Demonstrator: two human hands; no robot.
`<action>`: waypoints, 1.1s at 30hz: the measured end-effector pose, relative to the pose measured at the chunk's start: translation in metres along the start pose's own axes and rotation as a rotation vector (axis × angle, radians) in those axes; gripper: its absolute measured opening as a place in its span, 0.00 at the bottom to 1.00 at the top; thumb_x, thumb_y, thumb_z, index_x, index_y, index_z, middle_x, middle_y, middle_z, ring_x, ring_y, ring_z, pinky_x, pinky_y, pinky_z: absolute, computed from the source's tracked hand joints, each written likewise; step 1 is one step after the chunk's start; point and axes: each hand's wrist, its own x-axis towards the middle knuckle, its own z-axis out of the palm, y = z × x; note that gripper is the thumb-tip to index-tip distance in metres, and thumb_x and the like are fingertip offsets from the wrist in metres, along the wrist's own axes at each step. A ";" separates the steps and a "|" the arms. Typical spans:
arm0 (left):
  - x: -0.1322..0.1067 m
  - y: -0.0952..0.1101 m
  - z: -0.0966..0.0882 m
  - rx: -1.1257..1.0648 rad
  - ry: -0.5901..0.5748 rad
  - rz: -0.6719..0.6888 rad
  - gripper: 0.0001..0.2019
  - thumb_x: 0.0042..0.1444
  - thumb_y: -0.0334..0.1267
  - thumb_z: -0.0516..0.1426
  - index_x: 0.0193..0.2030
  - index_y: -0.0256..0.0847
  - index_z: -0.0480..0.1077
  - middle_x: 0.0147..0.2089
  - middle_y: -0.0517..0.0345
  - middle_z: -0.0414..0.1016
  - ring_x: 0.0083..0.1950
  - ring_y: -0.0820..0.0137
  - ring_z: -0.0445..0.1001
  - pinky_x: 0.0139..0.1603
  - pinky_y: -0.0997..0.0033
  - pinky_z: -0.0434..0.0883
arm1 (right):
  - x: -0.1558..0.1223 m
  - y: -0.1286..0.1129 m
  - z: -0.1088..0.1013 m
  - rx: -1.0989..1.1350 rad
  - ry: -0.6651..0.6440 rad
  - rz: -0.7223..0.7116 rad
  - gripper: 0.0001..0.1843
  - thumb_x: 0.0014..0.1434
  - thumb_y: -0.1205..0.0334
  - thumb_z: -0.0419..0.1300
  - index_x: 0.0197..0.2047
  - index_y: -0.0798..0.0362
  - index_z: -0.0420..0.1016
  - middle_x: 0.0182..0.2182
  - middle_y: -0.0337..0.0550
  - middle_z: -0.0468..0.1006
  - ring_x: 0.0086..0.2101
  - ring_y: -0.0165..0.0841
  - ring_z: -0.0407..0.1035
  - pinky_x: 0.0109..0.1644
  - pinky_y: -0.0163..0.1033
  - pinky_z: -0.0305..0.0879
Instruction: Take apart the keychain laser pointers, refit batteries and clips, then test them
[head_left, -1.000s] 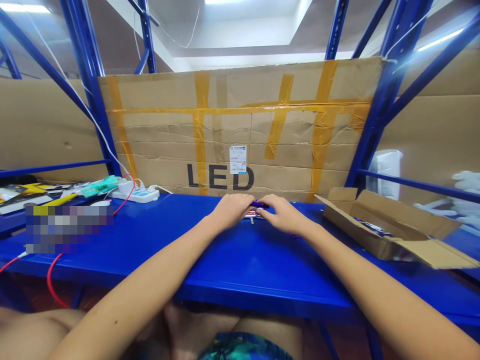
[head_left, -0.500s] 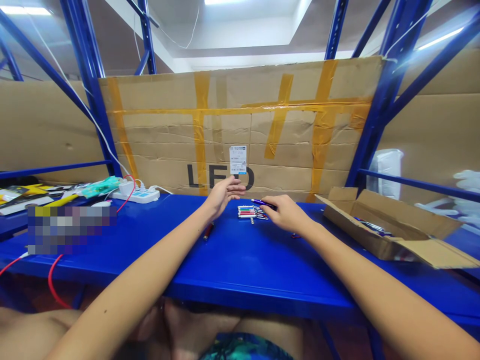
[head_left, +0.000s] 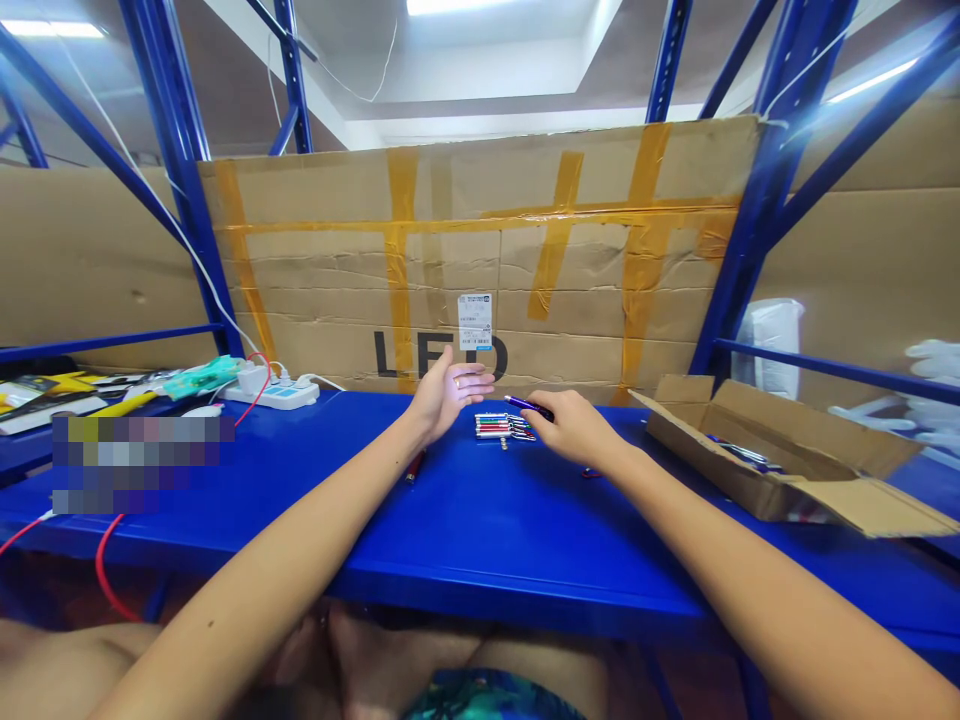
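My right hand (head_left: 574, 425) is closed around a slim purple penlight (head_left: 519, 403), its front end pointing left. Facing it, my left hand (head_left: 448, 393) is open, palm turned toward the light, thumb up and fingers stretched out. A small bright spot and a purplish glow show on that palm and its fingers. Between and below the hands lies a row of several slim coloured metal tubes with clips (head_left: 493, 427) on the blue table. Tiny round silvery pieces (head_left: 504, 444) sit just in front of the row. A dark red tube (head_left: 415, 467) lies partly hidden beside my left wrist.
At right stands an open cardboard box (head_left: 757, 490) with shiny tubes inside. A small dark red item (head_left: 591, 473) lies under my right wrist. A white power strip (head_left: 279, 391) with cables is at the back left. A tall taped cardboard sheet (head_left: 330, 290) closes off the back.
My left hand has turned its palm more toward the penlight, and a bright spot now shows on it. The penlight in my right hand has barely moved.
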 end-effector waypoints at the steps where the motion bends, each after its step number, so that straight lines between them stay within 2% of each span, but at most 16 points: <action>1: 0.000 -0.001 0.000 0.012 0.007 0.002 0.32 0.63 0.59 0.42 0.45 0.29 0.72 0.47 0.34 0.77 0.48 0.56 0.76 0.48 0.62 0.70 | 0.000 0.000 0.000 -0.008 -0.005 0.005 0.15 0.64 0.58 0.51 0.38 0.52 0.77 0.31 0.45 0.80 0.30 0.34 0.70 0.33 0.36 0.54; 6: 0.002 -0.004 0.000 0.060 0.020 0.021 0.30 0.63 0.58 0.43 0.42 0.31 0.73 0.44 0.38 0.78 0.46 0.59 0.77 0.50 0.63 0.69 | 0.001 0.003 0.002 -0.036 0.001 0.024 0.14 0.64 0.58 0.50 0.40 0.52 0.76 0.34 0.47 0.81 0.33 0.35 0.71 0.34 0.36 0.55; 14: 0.001 -0.006 0.001 0.049 0.004 0.008 0.29 0.62 0.58 0.45 0.40 0.32 0.73 0.41 0.41 0.79 0.43 0.60 0.77 0.48 0.63 0.69 | 0.001 0.002 0.006 0.020 -0.011 0.019 0.11 0.61 0.64 0.51 0.36 0.55 0.75 0.33 0.48 0.80 0.31 0.34 0.70 0.33 0.36 0.54; 21: 0.001 -0.007 0.001 0.055 -0.008 0.004 0.29 0.62 0.59 0.45 0.39 0.33 0.73 0.40 0.42 0.79 0.43 0.60 0.77 0.48 0.63 0.69 | 0.001 -0.001 0.004 0.117 0.029 -0.046 0.13 0.63 0.61 0.50 0.31 0.54 0.73 0.26 0.43 0.77 0.25 0.31 0.64 0.30 0.36 0.52; 27: 0.001 -0.008 0.000 0.060 -0.013 -0.006 0.28 0.63 0.58 0.45 0.40 0.33 0.73 0.41 0.42 0.79 0.43 0.60 0.77 0.46 0.64 0.70 | 0.001 -0.001 0.004 0.157 0.060 -0.055 0.12 0.63 0.61 0.51 0.33 0.54 0.73 0.27 0.43 0.77 0.26 0.31 0.65 0.31 0.35 0.52; 33: 0.001 -0.008 0.000 0.058 -0.021 -0.010 0.29 0.63 0.58 0.44 0.41 0.32 0.73 0.43 0.39 0.78 0.44 0.60 0.77 0.46 0.64 0.70 | 0.000 -0.003 0.003 0.144 0.061 -0.034 0.15 0.64 0.59 0.51 0.31 0.53 0.74 0.24 0.42 0.76 0.23 0.30 0.62 0.29 0.36 0.50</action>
